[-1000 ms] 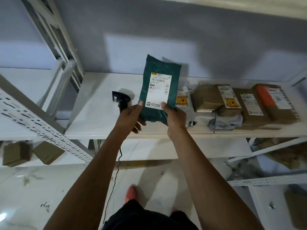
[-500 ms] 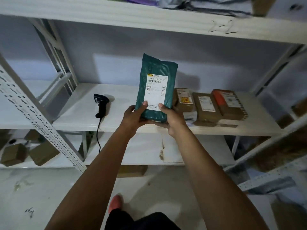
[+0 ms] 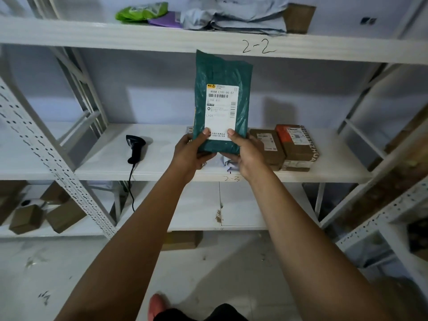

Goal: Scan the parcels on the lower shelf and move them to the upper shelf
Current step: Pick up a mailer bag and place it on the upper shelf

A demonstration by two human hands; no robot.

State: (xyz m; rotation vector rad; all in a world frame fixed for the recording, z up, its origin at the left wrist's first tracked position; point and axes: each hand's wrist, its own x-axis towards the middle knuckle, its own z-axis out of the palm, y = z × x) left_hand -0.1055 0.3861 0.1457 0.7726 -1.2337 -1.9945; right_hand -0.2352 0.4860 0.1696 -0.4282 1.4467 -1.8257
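I hold a dark green poly-bag parcel [image 3: 222,75] with a white barcode label upright in front of the shelves. My left hand [image 3: 193,154] grips its lower left corner and my right hand [image 3: 246,156] its lower right corner, thumbs on the label. The parcel's top edge reaches the front rim of the upper shelf [image 3: 92,35], marked "2-2". A black barcode scanner [image 3: 135,148] lies on the lower shelf [image 3: 162,170] to the left of my hands, its cable hanging over the edge. Brown cardboard parcels [image 3: 296,147] sit on the lower shelf to the right.
On the upper shelf lie a green bag [image 3: 143,11], a purple bag [image 3: 165,19], grey bags [image 3: 236,17] and a brown box [image 3: 298,17]. Perforated white uprights [image 3: 46,154] frame the left. More brown boxes [image 3: 25,218] sit low at left.
My view has tilted up, bringing the upper shelf into sight. Both hands have lifted the green parcel higher, from just above the lower shelf to the upper shelf's rim. The scanner stays put.
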